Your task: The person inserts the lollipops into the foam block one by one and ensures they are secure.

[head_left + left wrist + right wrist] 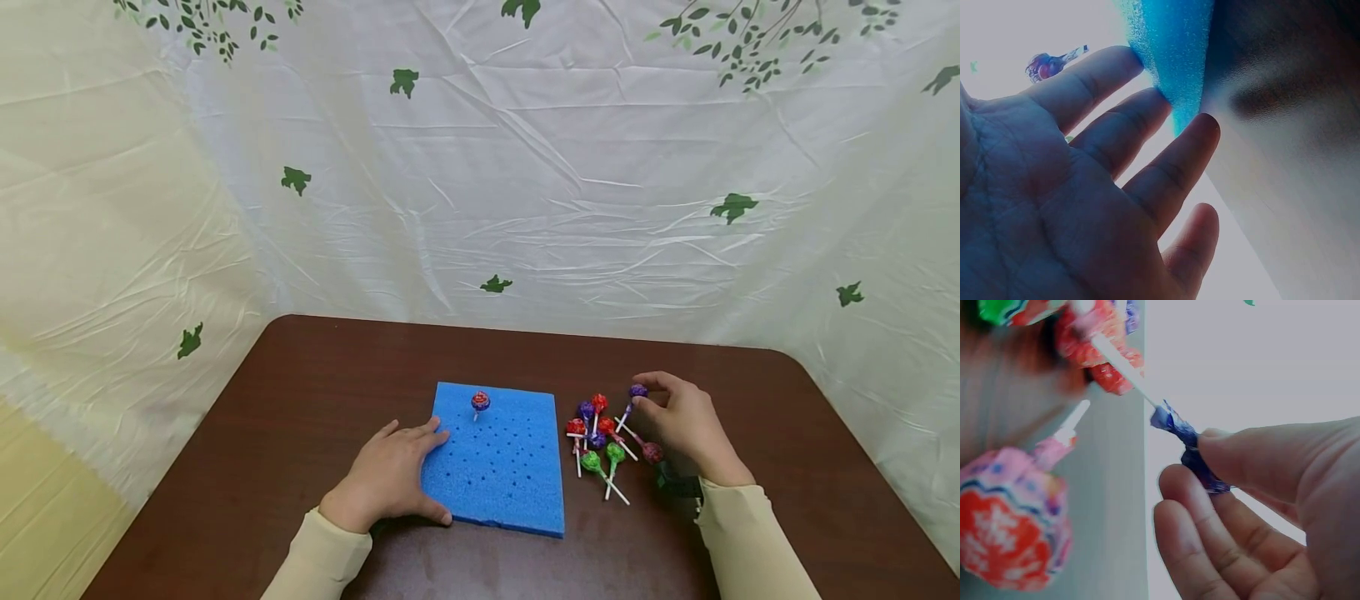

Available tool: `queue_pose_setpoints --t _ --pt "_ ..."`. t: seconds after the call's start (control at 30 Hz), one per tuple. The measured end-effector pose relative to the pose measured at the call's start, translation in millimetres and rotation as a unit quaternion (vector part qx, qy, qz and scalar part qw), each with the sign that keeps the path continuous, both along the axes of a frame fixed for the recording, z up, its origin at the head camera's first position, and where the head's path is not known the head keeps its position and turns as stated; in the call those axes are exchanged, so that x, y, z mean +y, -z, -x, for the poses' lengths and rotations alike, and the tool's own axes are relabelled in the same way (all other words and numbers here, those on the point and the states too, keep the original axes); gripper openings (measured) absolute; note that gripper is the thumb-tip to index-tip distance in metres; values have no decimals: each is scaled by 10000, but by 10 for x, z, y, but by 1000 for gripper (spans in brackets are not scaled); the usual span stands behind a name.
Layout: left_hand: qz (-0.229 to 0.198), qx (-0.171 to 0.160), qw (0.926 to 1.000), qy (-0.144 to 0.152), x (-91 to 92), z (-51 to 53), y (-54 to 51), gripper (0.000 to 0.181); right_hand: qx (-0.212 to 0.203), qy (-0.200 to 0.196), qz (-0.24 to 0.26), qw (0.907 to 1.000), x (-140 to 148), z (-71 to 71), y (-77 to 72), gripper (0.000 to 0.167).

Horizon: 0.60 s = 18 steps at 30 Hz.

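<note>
My left hand [390, 479] rests along the left side of a blue foam board [491, 500] dotted with small holes. In the left wrist view its spread, nearly straight fingers [1172, 169] touch the board's edge [1182, 53]. One red-and-purple lollipop [480, 402] stands upright near the board's far edge. At the right, my right hand [693, 429] pinches a purple-wrapped lollipop [638, 391] by its head, stick slanting down to the left. The right wrist view shows the thumb and fingers round the dark wrapper [1175, 425]; part of the head is hidden.
Between board and right hand lie several loose lollipops: green [615, 452], red [599, 402] and purple ones, sticks crossing. A dark pink lollipop [652, 452] lies beneath the right wrist. The brown table [360, 358] ends at a white leaf-print curtain [585, 250].
</note>
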State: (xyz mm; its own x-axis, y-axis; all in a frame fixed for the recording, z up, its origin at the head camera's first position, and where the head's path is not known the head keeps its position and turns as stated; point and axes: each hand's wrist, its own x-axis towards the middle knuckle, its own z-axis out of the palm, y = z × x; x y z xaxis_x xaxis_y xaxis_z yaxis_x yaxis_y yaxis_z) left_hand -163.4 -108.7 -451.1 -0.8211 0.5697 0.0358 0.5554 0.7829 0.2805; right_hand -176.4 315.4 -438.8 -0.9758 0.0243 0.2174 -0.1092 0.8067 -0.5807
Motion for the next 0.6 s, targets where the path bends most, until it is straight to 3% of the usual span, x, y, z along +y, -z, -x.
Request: queue_pose_setpoints --t 0.27,0.6 --pt "-32 23 10000 32 -15 -10 4 107 586 287 -36 9979 -57 -62 -112 31" --pt "-23 41 10000 42 -33 -16 18 107 781 18 72 9969 -257 -122 -226 29"
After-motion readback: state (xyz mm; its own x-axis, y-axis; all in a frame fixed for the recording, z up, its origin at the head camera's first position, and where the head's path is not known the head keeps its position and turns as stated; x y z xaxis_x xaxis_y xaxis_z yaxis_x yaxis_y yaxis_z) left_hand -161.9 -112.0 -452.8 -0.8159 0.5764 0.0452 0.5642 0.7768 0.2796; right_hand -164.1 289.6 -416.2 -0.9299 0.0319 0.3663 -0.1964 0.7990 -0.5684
